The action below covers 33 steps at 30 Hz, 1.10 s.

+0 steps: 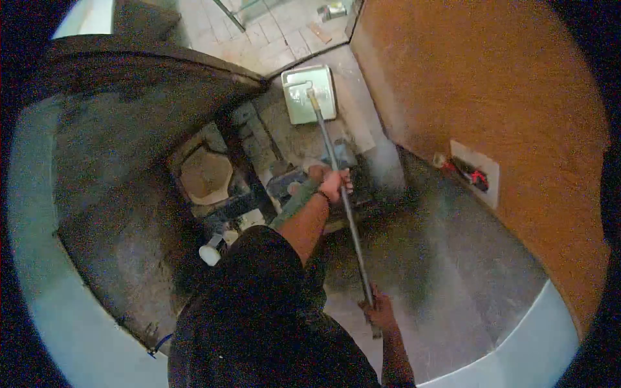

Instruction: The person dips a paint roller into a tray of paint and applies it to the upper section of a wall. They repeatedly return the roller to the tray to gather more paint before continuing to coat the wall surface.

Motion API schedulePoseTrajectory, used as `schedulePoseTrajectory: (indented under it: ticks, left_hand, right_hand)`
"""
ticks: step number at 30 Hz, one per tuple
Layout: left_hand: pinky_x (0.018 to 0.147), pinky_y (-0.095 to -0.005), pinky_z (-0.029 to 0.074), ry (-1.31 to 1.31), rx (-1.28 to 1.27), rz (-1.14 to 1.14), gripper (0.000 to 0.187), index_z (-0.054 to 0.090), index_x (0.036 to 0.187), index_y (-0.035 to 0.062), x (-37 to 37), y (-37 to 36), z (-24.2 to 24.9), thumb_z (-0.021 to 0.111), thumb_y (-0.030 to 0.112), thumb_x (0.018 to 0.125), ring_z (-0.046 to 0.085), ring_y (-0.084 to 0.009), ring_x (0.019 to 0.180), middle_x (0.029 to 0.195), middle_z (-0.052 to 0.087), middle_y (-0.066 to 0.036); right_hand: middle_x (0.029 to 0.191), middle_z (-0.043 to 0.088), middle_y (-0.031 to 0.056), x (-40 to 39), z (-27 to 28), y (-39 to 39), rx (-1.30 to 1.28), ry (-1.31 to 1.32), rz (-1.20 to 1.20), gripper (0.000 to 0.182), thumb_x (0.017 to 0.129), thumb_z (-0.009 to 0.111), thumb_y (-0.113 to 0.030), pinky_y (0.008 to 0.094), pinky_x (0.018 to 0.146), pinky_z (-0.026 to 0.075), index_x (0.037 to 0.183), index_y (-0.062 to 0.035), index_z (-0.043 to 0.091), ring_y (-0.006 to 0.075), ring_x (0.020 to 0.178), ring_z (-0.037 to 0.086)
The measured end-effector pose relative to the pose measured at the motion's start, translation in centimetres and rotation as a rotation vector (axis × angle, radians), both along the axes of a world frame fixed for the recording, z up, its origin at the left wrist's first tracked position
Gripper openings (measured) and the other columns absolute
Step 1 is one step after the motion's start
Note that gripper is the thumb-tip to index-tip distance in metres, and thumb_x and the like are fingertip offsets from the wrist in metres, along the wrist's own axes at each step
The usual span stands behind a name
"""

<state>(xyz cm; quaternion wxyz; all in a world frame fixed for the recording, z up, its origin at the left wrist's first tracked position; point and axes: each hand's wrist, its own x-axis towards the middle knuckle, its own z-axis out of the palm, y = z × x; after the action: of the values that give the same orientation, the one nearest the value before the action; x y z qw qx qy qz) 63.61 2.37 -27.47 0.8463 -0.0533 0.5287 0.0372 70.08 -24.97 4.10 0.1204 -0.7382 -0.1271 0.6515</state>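
A long metal pole (350,226) runs from near my body up to a paint roller (310,90). The roller's head lies over a pale tray (289,115) holding light greenish-white paint on the floor ahead. Midway along the pole, my left hand (333,184) is wrapped round it. My right hand (380,310) grips the same pole close to its lower end. The roller sleeve blends with the paint, so its exact edges are hard to see.
A brown wooden surface (498,84) rises on the right, with a wall box with red wires (477,180) beside it. Left of my arm are an octagonal-looking object (206,174) and a white round container (210,253). Pale tiles (272,32) lie beyond the doorway.
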Motion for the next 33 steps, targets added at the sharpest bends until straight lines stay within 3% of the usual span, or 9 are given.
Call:
schedulePoseTrajectory:
  ticks: [5,7,12,17,18,19,26,32,33]
  left_hand:
    - [0.066,-0.0423,0.055,-0.189,0.25,-0.123,0.021,0.048,0.092,0.0045,-2.2,5.3,8.3,0.054,0.025,0.091,0.061,-0.0245,0.069,0.081,0.057,-0.009]
    - [0.074,-0.0403,0.057,-0.239,0.379,-0.201,0.02,0.049,0.094,0.0022,-2.9,5.3,15.4,0.055,0.021,0.091,0.064,-0.0246,0.076,0.086,0.06,-0.012]
    - [0.072,-0.0316,0.057,-0.309,0.675,-0.409,0.021,0.056,0.098,-0.0002,-3.6,6.2,28.6,0.062,0.017,0.087,0.064,-0.0194,0.077,0.084,0.064,-0.009]
    - [0.047,-0.0224,0.036,-0.213,1.479,-0.833,0.02,0.064,0.077,0.0067,-3.5,6.5,42.2,0.078,0.021,0.073,0.045,-0.0057,0.055,0.063,0.056,0.004]
    - [0.046,-0.0244,0.03,-0.19,1.582,-0.791,0.029,0.062,0.068,0.0084,-3.2,6.2,39.7,0.083,0.028,0.067,0.038,-0.0056,0.053,0.058,0.048,0.006]
    - [0.046,-0.0249,0.031,-0.365,1.385,-0.626,0.04,0.056,0.063,0.0078,-1.3,7.6,50.2,0.085,0.034,0.062,0.038,-0.0061,0.054,0.056,0.042,0.007]
    - [0.057,-0.0242,0.051,-0.7,2.273,-0.584,0.031,0.068,0.083,0.0021,3.1,7.5,63.8,0.083,0.023,0.066,0.062,-0.0066,0.062,0.071,0.068,-0.002]
    - [0.056,-0.0231,0.05,-1.414,2.238,-0.392,0.026,0.067,0.08,0.0016,1.5,-6.7,79.0,0.081,0.021,0.069,0.062,-0.0059,0.064,0.07,0.068,-0.005]
    - [0.056,-0.0228,0.049,-1.465,2.214,-0.435,0.027,0.066,0.079,0.0008,8.4,-2.0,80.4,0.081,0.022,0.07,0.06,-0.0052,0.062,0.068,0.066,-0.005]
  right_hand:
    - [0.073,0.059,0.0038,-2.2,4.6,-7.3,0.068,0.0,-0.037,0.046,0.083,0.06,-0.009,0.0301,0.048,0.047,0.127,-0.0049,0.046,0.0123,0.053,0.053]
    - [0.082,0.062,0.0101,-3.8,0.5,-15.0,0.249,-0.319,0.694,0.055,0.083,0.06,-0.037,0.0422,0.063,0.051,0.129,-0.0094,0.044,0.026,0.066,0.06]
    - [0.086,0.062,0.0111,0.1,0.8,-11.8,0.266,-0.479,0.62,0.055,0.084,0.059,-0.037,0.0427,0.067,0.049,0.129,-0.0089,0.044,0.0267,0.071,0.059]
    - [0.091,0.06,0.0124,2.7,2.4,-7.7,0.312,-0.722,0.434,0.055,0.086,0.057,-0.038,0.0434,0.071,0.048,0.13,-0.0082,0.044,0.0276,0.077,0.058]
    - [0.092,0.06,0.0127,3.8,3.1,-6.3,0.325,-0.788,0.379,0.055,0.086,0.057,-0.038,0.0435,0.072,0.047,0.13,-0.0081,0.044,0.0278,0.079,0.057]
    - [0.093,0.06,0.0129,6.4,4.5,-4.0,0.333,-0.851,0.317,0.055,0.086,0.057,-0.039,0.0436,0.073,0.047,0.13,-0.0079,0.044,0.028,0.08,0.057]
    - [0.101,0.058,0.0147,11.5,12.6,-0.4,0.412,-1.333,-0.38,0.055,0.088,0.054,-0.04,0.0445,0.079,0.045,0.13,-0.007,0.044,0.0293,0.088,0.055]
    - [0.107,0.057,0.0163,4.7,18.3,-9.2,0.465,-1.565,-0.928,0.055,0.089,0.052,-0.041,0.0453,0.084,0.043,0.131,-0.0062,0.044,0.0304,0.096,0.054]
    - [0.108,0.057,0.0166,9.2,19.7,-3.9,0.453,-1.57,-0.979,0.055,0.09,0.052,-0.041,0.0455,0.085,0.042,0.131,-0.0061,0.044,0.0305,0.097,0.053]
